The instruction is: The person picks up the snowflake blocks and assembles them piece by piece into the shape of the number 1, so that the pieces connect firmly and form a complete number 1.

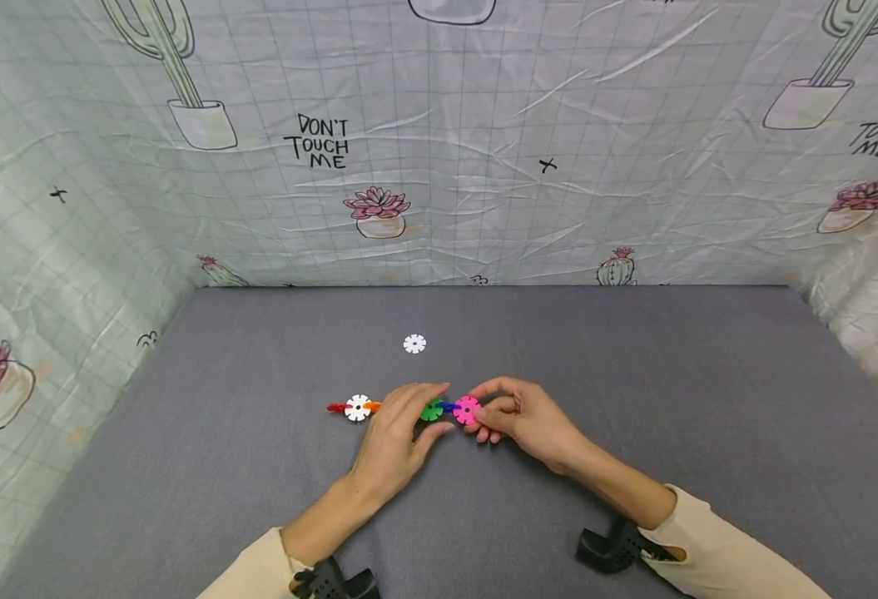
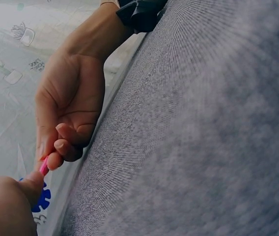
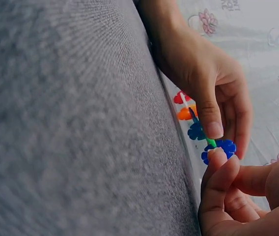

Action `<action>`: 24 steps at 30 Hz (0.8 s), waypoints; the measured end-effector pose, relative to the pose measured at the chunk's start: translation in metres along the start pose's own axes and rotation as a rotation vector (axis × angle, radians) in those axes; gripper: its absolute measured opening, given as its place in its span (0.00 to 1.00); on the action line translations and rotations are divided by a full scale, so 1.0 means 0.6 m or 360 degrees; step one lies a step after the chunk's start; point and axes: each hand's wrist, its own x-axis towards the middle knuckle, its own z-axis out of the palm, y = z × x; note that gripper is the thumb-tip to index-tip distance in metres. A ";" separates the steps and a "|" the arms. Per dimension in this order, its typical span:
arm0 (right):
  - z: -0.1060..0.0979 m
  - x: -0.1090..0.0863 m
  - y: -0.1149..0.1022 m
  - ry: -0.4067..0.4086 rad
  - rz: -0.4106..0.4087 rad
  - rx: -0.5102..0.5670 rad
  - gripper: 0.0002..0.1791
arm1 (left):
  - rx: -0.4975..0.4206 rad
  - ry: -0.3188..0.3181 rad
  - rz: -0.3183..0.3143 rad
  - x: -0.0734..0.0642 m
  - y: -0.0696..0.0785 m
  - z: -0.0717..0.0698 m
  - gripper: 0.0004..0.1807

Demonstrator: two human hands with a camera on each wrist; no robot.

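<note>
A chain of slotted plastic snowflake discs lies across the grey table: a red disc (image 1: 336,408) at the left end, then white (image 1: 352,403), orange (image 1: 374,406), green (image 1: 432,411), blue (image 1: 448,408) and pink (image 1: 468,404). My left hand (image 1: 392,437) arches over the chain and holds it near the green disc, thumb in front and fingers behind, hiding part of it. Thumb and fingers of my right hand (image 1: 523,418) pinch the pink disc at the right end. In the right wrist view a darker blue disc (image 3: 195,132) shows beneath the left hand.
A loose white snowflake disc (image 1: 409,339) lies on the grey table (image 1: 633,358) behind the hands. A patterned cloth (image 1: 468,200) with cactus drawings rises behind and beside the table. Black camera mounts (image 1: 611,549) sit at both wrists.
</note>
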 end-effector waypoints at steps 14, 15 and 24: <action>0.012 0.003 0.001 -0.0007 -0.0017 0.0076 0.16 | -0.0051 0.0034 0.0030 0.002 0.000 0.001 0.25; 0.014 0.003 0.001 -0.0003 -0.0016 0.0076 0.16 | -0.0054 0.0032 0.0021 0.002 0.000 0.002 0.25; 0.018 0.002 -0.001 0.0010 -0.0018 0.0077 0.19 | -0.0076 0.0039 0.0006 0.004 -0.001 0.002 0.23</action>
